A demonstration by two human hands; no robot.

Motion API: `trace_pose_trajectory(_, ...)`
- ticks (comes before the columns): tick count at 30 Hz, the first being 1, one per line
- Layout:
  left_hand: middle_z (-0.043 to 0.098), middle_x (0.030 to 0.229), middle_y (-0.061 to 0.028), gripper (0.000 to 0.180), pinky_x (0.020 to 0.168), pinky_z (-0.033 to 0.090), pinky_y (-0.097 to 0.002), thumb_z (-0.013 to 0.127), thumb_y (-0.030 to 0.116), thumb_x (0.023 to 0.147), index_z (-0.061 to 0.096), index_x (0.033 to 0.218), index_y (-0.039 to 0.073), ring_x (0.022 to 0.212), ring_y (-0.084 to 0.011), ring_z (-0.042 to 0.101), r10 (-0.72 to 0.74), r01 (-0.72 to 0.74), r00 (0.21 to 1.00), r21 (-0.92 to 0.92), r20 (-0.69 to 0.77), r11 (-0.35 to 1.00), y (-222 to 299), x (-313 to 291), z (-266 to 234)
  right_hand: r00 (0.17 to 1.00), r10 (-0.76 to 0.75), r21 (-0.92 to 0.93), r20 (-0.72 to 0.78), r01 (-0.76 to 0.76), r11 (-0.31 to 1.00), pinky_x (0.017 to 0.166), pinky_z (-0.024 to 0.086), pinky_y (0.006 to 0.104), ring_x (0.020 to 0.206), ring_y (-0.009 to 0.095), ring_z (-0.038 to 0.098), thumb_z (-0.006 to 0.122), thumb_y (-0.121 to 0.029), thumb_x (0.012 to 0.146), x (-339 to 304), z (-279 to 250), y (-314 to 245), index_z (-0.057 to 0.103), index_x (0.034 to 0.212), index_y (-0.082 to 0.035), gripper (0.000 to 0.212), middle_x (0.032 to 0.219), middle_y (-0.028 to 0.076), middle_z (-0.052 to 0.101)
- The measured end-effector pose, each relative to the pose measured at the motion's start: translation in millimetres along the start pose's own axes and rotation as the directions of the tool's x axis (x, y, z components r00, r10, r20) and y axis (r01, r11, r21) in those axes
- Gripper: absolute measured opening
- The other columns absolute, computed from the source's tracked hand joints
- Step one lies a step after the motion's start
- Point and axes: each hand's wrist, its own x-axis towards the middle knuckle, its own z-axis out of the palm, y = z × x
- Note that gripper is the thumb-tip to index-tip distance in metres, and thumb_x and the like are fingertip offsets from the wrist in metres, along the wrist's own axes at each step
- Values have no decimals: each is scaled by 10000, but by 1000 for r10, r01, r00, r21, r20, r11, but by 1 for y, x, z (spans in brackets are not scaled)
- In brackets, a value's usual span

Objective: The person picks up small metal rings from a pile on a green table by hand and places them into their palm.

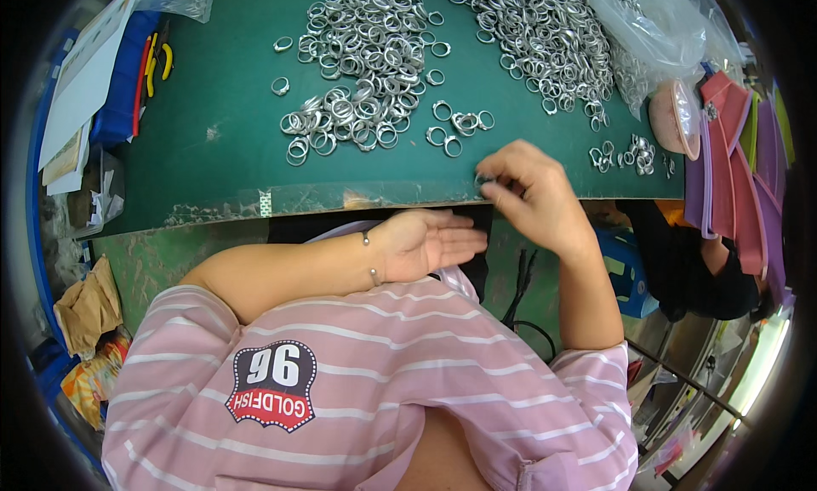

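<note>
My left hand point(432, 242) lies palm up below the table's front edge, fingers stretched out, with nothing on it. An open metal bangle point(366, 237) circles its wrist. My right hand point(534, 195) is over the front edge of the green table point(221, 91), thumb and fingers pinching a small metal ring point(483, 179), partly hidden by the fingertips. Just beyond it lie several loose silver rings point(465, 122). A heap of silver rings point(366, 40) spreads over the middle of the table, and a second heap of rings point(553, 40) lies farther right.
A small group of rings point(640, 155) sits near a pink bowl point(675, 119) at the right. Behind are clear plastic bags point(655, 23). Pink and purple bins point(732, 151) stand at the right edge. Pliers with yellow handles point(160, 65) rest in a blue tray point(115, 108) at the left.
</note>
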Motion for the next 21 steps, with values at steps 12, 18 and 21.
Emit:
trace_pose_trajectory(12,599,1111,-148,286,915,522,-352,514,203,969,551,1162,-6,1043,-257,600,161,-156,987,-128,29,979,7,6,-13,886,-305,-273,-349,216,938,809,474,354,939,288,588,676,20,740,36,18,31,652,904,-29,173,998,111,630)
trace_pose_trajectory(18,605,1106,-135,292,904,529,-343,534,200,959,550,1176,5,1025,-250,608,193,-177,979,-194,70,965,9,5,-6,905,-282,-131,-319,253,959,842,466,351,969,294,584,644,28,720,43,17,17,592,990,-31,280,1028,122,628)
trace_pose_trajectory(21,606,1114,-133,290,901,531,-343,545,196,953,552,1180,15,1036,-247,607,194,-178,977,-169,86,969,9,6,-6,927,-244,-66,-284,235,970,834,459,357,943,286,566,644,21,714,46,25,18,579,1017,-33,315,980,109,601)
